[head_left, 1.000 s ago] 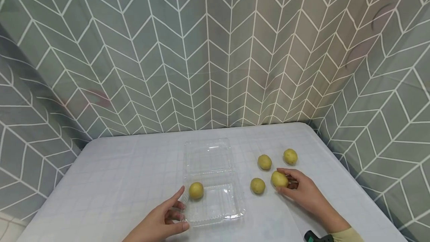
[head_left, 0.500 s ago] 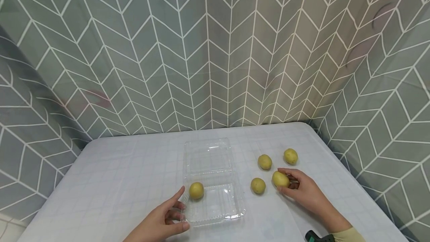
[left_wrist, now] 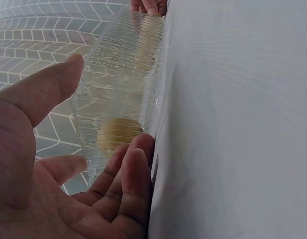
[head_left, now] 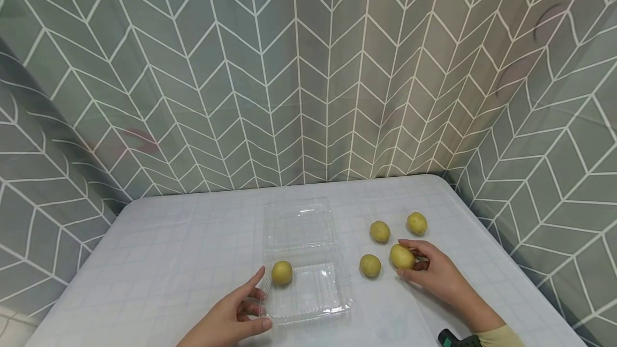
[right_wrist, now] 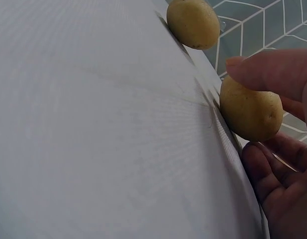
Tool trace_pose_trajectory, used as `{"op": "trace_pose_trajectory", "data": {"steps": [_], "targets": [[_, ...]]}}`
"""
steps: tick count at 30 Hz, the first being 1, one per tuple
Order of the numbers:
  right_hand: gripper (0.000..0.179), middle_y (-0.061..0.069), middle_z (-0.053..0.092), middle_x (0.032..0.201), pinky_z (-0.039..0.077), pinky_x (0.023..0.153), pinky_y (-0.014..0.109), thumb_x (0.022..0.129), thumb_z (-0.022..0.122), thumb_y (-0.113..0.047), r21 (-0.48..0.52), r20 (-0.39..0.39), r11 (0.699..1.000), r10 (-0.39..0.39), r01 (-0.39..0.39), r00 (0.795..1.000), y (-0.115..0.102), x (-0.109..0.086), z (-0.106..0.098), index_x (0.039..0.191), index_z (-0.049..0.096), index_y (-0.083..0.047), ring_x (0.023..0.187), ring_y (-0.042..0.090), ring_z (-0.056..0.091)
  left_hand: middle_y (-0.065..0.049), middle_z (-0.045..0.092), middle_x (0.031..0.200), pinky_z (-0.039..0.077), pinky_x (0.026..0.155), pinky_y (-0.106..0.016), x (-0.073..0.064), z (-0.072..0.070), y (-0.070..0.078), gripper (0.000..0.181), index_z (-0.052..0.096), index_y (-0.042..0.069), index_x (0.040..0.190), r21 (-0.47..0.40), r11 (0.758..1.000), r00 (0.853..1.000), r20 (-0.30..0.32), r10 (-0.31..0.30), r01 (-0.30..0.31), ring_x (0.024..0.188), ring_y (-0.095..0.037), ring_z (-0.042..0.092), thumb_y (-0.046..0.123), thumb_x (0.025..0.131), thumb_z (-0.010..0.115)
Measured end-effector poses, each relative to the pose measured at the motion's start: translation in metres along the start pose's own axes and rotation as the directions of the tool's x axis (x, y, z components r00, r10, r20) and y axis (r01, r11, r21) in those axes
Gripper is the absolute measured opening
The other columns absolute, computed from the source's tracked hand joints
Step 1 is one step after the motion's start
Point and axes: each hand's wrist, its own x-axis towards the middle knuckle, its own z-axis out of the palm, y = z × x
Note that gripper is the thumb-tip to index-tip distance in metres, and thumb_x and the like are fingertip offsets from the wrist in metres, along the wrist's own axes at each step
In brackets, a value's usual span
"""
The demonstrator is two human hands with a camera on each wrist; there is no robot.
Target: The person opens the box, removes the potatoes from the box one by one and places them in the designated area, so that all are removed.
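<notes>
My right hand (head_left: 431, 268) pinches a yellow potato (head_left: 401, 257) between thumb and fingers at the right of the table. In the right wrist view that potato (right_wrist: 250, 109) sits at the white cloth, with the thumb (right_wrist: 272, 72) across its top. Left of it lies another potato (head_left: 370, 266), apart from the hand. My left hand (head_left: 236, 309) touches the left side of a clear plastic clamshell container (head_left: 313, 312), its thumb and index finger spread along the edge. The container's lid (head_left: 299, 224) lies folded back. One potato (head_left: 281, 273) sits in the base's left part.
Two more potatoes, one nearer (head_left: 380, 232) and one farther right (head_left: 416, 224), lie behind the right hand. A white cloth covers the table (head_left: 144, 261). Patterned curtains (head_left: 313, 68) stand behind it and at the sides. A dark wrist strap (head_left: 458, 339) shows by the right sleeve.
Almost nothing moves. The right hand and its potato shift very slightly right, then stay put. The left hand stays at the container.
</notes>
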Motion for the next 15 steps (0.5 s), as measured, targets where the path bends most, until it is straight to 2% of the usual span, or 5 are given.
{"op": "trace_pose_trajectory", "data": {"steps": [15], "targets": [[0.066,0.013,0.060,0.128,0.053,0.080,0.029,0.078,0.086,-0.018,0.019,0.000,1.000,0.004,-0.004,1.000,0.0026,0.0006,-0.0009,0.136,0.057,-0.003,0.105,0.022,0.062,-0.011,0.053,0.123,0.052,0.079,-0.025,0.0005,0.0005,-0.0002,0.094,0.019,0.012,0.159,-0.004,1.000,1.000,-0.005,-0.009,0.009,0.100,-0.023,0.058,0.027,0.088,0.078]]}}
